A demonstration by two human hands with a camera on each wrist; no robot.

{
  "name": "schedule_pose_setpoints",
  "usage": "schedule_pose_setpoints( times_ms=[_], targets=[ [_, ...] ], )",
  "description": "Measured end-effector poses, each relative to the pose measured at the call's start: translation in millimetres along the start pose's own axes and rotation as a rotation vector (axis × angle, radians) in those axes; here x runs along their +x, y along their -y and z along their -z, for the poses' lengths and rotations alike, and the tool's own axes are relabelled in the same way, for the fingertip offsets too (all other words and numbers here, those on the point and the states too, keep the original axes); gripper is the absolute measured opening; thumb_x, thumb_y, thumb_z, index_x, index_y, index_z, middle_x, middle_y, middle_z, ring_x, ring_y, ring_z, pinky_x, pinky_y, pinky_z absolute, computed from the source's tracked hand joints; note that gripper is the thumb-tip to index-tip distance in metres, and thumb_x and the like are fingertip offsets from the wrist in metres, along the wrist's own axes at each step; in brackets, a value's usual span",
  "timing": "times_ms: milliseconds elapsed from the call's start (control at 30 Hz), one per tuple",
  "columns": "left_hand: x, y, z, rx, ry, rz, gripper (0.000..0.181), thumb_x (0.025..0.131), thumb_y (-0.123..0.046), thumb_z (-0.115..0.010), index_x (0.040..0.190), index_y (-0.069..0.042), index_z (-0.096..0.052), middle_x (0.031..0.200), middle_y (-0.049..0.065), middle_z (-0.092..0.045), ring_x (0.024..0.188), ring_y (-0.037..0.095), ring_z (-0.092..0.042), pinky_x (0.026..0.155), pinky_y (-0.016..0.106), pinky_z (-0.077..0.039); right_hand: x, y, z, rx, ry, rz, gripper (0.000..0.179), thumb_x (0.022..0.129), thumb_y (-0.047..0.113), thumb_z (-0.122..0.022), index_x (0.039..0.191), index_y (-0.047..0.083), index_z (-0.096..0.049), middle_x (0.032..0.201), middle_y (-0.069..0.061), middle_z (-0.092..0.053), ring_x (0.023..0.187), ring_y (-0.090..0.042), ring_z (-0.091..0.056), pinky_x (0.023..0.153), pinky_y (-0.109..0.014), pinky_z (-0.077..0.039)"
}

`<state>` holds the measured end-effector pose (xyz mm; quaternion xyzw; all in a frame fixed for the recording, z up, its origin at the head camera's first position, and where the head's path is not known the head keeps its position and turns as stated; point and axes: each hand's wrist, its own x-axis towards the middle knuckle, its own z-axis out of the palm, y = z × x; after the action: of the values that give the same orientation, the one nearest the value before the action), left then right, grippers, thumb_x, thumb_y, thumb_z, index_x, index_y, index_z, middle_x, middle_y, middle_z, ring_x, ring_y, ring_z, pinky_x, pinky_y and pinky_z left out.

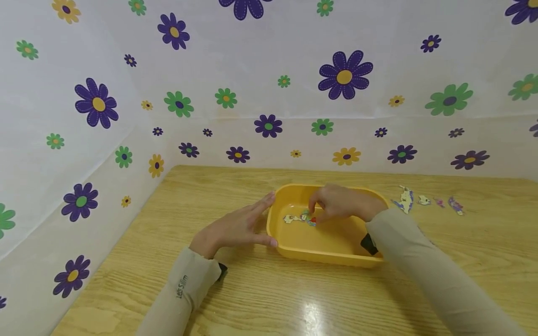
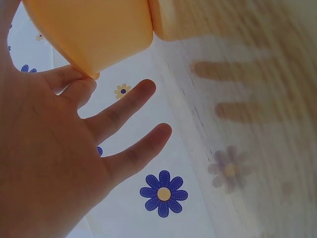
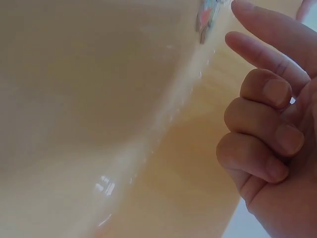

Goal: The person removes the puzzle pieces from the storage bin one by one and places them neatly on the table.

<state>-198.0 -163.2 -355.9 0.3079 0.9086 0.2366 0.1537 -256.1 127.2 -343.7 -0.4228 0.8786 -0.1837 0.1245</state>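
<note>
A yellow plastic tray (image 1: 328,258) with raised walls stands on the wooden table. My left hand (image 1: 237,228) spreads along its left end, fingers on the rim and thumb by the near corner. In the left wrist view two of its fingers stretch out straight past the rim. My right hand (image 1: 336,203) reaches inside the tray. Its thumb and forefinger stand apart, beside a small colourful flat cut-out (image 3: 207,20); the other fingers are curled into the palm. Left of that piece, a pale cut-out (image 1: 289,219) lies on the tray floor.
On the table to the right of the tray lie several cut-outs: a large pale and blue one (image 1: 405,200), a small pale one (image 1: 423,200), a pink one (image 1: 439,202) and a purple one (image 1: 456,206). Flower-patterned sheeting (image 1: 252,98) borders the back and left.
</note>
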Motion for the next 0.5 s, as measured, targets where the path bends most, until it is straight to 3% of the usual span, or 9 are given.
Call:
schedule_pose_setpoints(
  times_ms=[500],
  targets=[
    [-0.8,-1.5,0.5,0.009,-0.002,0.003,0.113,0.085,-0.064,-0.072,0.165,-0.015,-0.008,0.17,0.002,-0.002,0.154,0.025,-0.013,0.121,0.051,-0.021,1.4,-0.8,-7.6,-0.025,0.053,-0.012,0.014,0.08,0.006,-0.081,0.093,0.01,-0.076,0.071,0.007,-0.056,0.061,-0.008,-0.038,0.057,-0.025,-0.036]
  ],
)
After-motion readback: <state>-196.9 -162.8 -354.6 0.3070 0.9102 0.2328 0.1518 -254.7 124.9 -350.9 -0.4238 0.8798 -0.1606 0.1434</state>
